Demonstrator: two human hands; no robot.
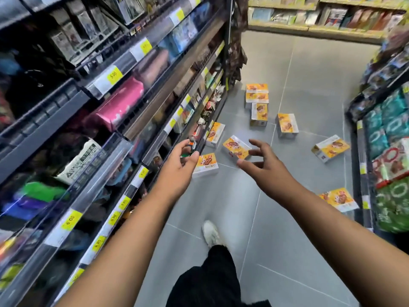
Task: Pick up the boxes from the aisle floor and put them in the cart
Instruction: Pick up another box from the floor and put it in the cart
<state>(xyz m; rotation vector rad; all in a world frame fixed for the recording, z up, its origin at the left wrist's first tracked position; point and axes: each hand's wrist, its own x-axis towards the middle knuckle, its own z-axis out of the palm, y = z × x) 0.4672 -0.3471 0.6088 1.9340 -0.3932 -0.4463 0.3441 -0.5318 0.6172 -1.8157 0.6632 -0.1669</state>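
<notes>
The fingers of the right hand are spread wide and empty, the left hand likewise; the nearest box lies on the floor just beyond the right fingertips (long axis slanted), both arms stretched forward. No cart shows.

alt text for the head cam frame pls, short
Both bare hands, left hand and right hand, reach forward open and empty over a grey tiled aisle floor strewn with yellow boxes. Stocked shelves line both sides; no cart shows.
</notes>
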